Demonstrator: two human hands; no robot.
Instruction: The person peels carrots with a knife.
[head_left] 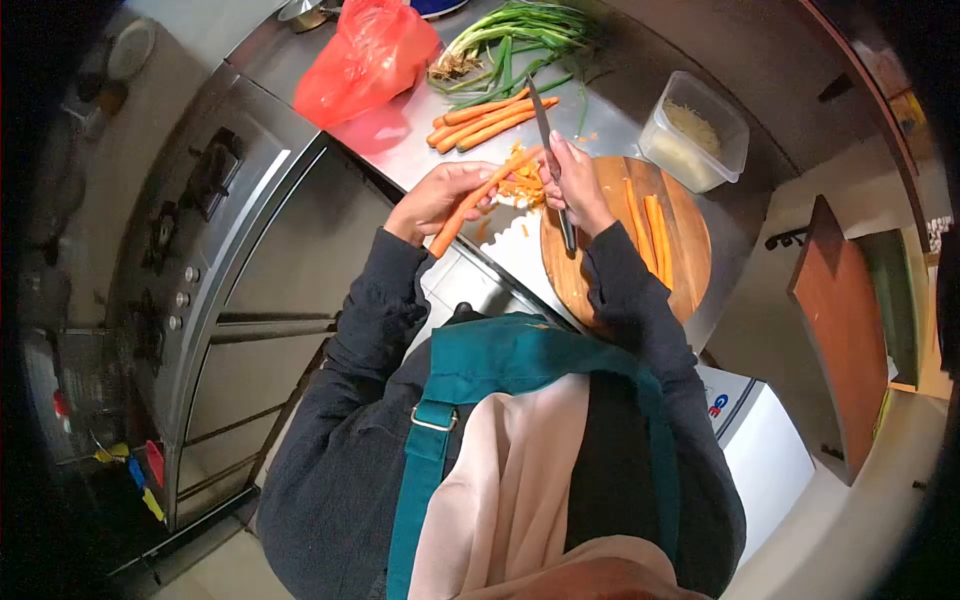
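Observation:
In the head view my left hand is closed around a long carrot, which slants up to the right over the counter's front edge. My right hand grips a knife by its dark handle, blade pointing up and away. The carrot's far end lies close to the knife, and I cannot tell whether they touch. Orange peelings are heaped just behind the two hands. Below my right wrist is a round wooden cutting board with several peeled carrots on its surface.
Several unpeeled carrots lie at the back beside green onions. A red plastic bag sits at the back left. A clear container of pale shreds stands behind the board. The stove is on the left.

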